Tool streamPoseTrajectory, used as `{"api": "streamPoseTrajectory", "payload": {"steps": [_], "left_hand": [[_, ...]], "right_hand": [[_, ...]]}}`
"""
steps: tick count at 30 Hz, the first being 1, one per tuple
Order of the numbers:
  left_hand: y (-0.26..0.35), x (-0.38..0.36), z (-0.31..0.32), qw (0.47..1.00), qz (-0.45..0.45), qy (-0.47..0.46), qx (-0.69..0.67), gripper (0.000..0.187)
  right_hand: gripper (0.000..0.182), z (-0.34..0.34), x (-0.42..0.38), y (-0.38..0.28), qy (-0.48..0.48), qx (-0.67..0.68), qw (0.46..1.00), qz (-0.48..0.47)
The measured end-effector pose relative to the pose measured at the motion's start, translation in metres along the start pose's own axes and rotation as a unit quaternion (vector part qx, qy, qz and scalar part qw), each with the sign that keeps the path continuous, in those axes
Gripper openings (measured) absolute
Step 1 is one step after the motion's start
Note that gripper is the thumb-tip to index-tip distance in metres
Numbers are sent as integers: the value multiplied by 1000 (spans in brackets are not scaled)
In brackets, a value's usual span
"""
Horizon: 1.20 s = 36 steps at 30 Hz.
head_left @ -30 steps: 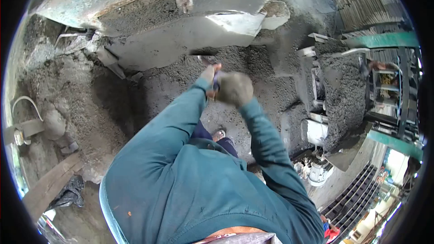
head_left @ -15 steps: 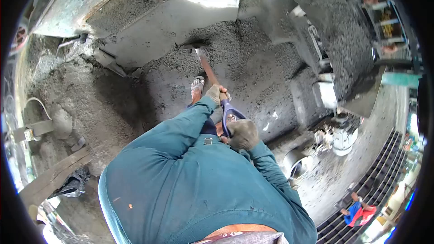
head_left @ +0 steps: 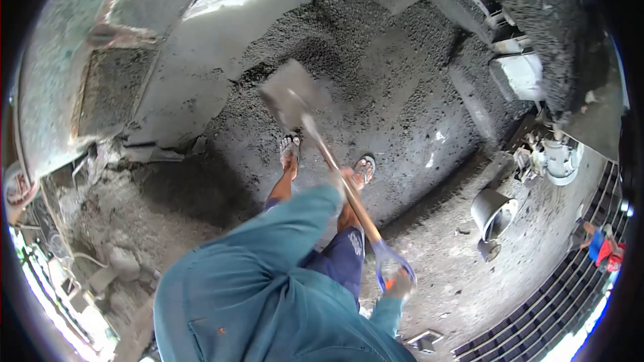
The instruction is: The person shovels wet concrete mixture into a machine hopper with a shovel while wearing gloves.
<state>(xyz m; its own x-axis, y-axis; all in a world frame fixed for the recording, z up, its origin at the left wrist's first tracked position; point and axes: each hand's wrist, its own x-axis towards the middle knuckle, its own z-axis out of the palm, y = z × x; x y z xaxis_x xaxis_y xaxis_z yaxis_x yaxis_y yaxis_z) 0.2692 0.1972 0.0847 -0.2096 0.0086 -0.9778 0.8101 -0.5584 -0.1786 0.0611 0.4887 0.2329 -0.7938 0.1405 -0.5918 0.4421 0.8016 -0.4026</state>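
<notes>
A shovel (head_left: 366, 220) with a wooden shaft and a purple D-shaped handle slants across the middle of the view. Its broad blade (head_left: 290, 94), blurred by motion, is over the edge of a dark, grainy grey heap (head_left: 335, 40). Partway down the shaft my left hand (head_left: 341, 178) is closed round the wood, blurred and partly hidden by the sleeve. My right hand (head_left: 400, 284) grips the handle at the lower end, near the right side of my body. Both of my feet, in sandals, stand on the grey floor on either side of the shaft.
At right lie a tipped bucket (head_left: 484, 211) and a white motor-like object (head_left: 561, 161). A person in red and blue (head_left: 604, 248) is at the far right by a dark slatted grid (head_left: 537, 305). Grey panels (head_left: 181, 74) lean at upper left.
The shovel blade has come out of the heap and shows whole. My right hand has moved down and right with the handle, away from my waist. The view has shifted, and both feet show.
</notes>
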Motion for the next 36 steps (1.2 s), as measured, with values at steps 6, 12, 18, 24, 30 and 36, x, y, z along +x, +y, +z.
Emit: {"api": "streamPoseTrajectory", "payload": {"steps": [6, 12, 18, 24, 30, 36], "left_hand": [[-130, 56, -42, 965, -211, 46, 146, 16], [71, 250, -44, 983, -136, -75, 100, 20], [187, 228, -55, 981, 41, 52, 181, 11], [163, 140, -120, 957, 91, 52, 269, 25], [135, 86, -150, 939, 172, -21, 298, 15], [27, -139, 43, 926, 215, -138, 280, 22]], "right_hand": [[14, -155, 40, 64, 175, -20, 983, -47], [48, 150, 22, -39, -79, -90, 993, 21], [10, 246, 0, 31, -95, 40, 995, 11], [9, 187, -37, 123, -122, 217, 953, 174], [7, 106, -63, 135, -163, 244, 932, 213], [9, 100, -30, 102, -239, 343, 887, 194]]}}
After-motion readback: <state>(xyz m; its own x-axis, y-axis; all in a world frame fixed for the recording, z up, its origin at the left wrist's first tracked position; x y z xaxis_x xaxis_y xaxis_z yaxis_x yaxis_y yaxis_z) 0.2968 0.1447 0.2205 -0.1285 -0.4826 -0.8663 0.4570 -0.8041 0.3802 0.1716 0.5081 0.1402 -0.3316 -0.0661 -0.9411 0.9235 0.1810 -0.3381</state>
